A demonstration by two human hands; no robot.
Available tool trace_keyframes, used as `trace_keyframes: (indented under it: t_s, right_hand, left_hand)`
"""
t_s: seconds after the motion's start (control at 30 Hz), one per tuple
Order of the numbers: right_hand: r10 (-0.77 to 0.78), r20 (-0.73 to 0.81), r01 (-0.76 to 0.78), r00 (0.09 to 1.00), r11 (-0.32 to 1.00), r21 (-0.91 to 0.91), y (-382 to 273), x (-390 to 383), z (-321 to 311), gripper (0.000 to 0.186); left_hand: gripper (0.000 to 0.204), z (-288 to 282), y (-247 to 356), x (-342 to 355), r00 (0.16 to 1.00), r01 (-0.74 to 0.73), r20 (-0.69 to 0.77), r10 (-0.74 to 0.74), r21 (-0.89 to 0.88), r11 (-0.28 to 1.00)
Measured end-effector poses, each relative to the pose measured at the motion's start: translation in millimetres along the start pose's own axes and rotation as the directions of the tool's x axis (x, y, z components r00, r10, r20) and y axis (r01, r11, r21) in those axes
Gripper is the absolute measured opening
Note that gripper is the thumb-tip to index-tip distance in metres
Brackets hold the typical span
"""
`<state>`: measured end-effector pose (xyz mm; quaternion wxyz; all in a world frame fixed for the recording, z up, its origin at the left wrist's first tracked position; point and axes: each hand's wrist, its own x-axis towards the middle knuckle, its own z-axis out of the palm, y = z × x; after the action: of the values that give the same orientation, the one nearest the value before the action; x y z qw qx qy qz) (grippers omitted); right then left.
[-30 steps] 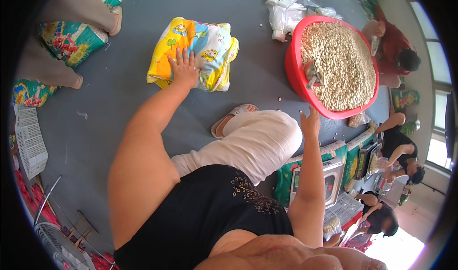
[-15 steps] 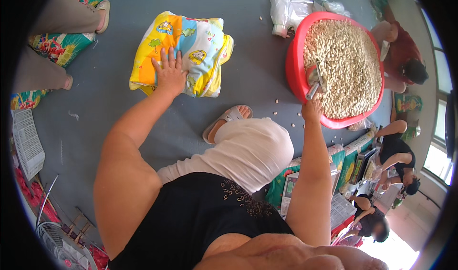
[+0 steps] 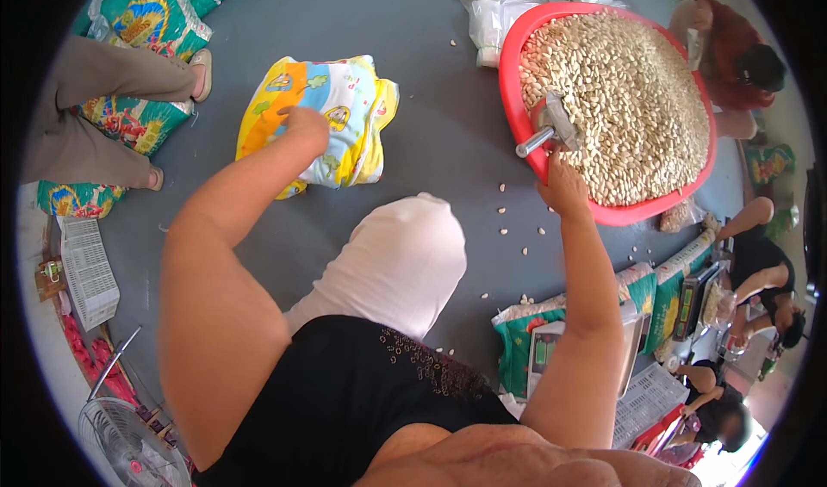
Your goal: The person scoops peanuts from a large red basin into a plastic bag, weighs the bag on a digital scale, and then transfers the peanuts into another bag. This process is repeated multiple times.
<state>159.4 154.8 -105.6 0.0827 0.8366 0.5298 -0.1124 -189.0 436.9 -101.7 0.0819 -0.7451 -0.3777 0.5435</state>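
Note:
On the grey floor ahead lies a folded cloth bundle (image 3: 349,155), yellow, white, blue and orange with cartoon prints. My left hand (image 3: 306,131) is on top of it, bent at the wrist, its fingers mostly hidden and slightly blurred. To the right stands a large red basin (image 3: 514,99), heaped with pale nuts or seeds (image 3: 624,108). A metal scoop (image 3: 551,124) rests on the heap, its handle sticking out over the near left rim. Just below that handle, my right hand (image 3: 564,187) is closed on the basin's rim.
Clear plastic bags and white rolls (image 3: 500,13) lie beyond the basin. A person stands at the left by green printed sacks (image 3: 155,22). Scales (image 3: 544,349) and more sacks are at the lower right, with several people nearby. A fan (image 3: 129,440) stands at the lower left.
My left hand's fingers, spread flat on the bundle before, are now bent and mostly hidden. The scoop's handle now points left across the rim. My sandalled foot has gone out of sight.

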Motion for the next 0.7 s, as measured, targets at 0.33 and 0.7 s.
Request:
trace_keyframes:
  t_s: [0.33,0.7]
  right_hand:
    - [-0.198,-0.184,0.225,0.963,0.964,0.142,19,10,22,0.04]
    - [-0.166,-0.142,0.189,0.976,0.967,0.172,33,16,46,0.052]
  left_hand:
    - [0.052,-185,193,215,0.888,-0.408,-0.436,-0.143,-0.893,0.191]
    - [0.045,-310,241,313,0.07,-0.706,-0.991,0.114,0.032,0.707]
